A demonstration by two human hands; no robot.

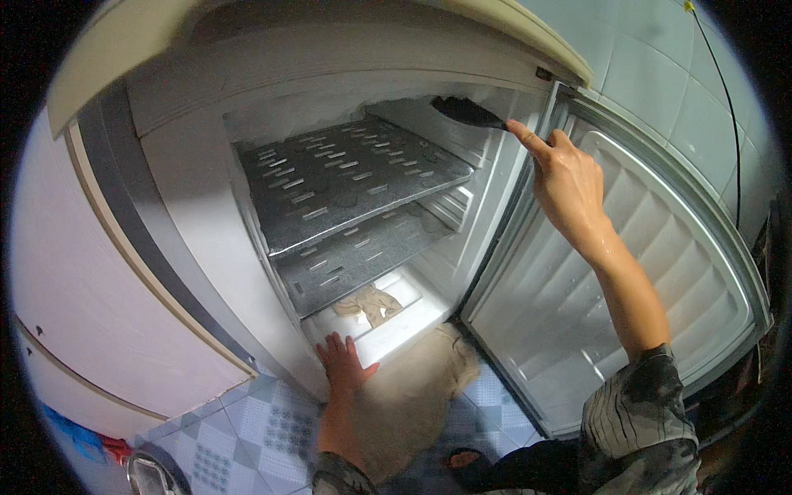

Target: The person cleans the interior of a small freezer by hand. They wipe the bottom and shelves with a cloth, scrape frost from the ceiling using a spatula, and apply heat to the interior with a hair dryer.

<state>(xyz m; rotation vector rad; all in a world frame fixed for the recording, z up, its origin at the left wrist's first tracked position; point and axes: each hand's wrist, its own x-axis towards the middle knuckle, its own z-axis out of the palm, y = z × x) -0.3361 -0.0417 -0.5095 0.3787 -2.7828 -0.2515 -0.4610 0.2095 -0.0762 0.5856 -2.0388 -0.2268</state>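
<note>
My right hand point(569, 179) grips the handle of a black brush-like tool point(467, 112), whose wide end is at the upper right inside an open freezer compartment. Its exact kind is hard to tell. My left hand point(345, 365) rests with spread fingers on the lower front edge of the freezer point(408, 337) and holds nothing. Between them are two slotted metal shelves, an upper one point(346, 179) and a lower one point(365, 253). A crumpled beige cloth point(374, 305) lies on the white compartment floor below the shelves.
The freezer door point(649, 266) stands open at the right, beside a tiled wall point(649, 68). A large beige cloth point(402, 408) lies on the patterned floor tiles point(284, 427) before the freezer. White cabinet panels point(105, 266) stand at left; a round metal-rimmed object point(151, 473) is at lower left.
</note>
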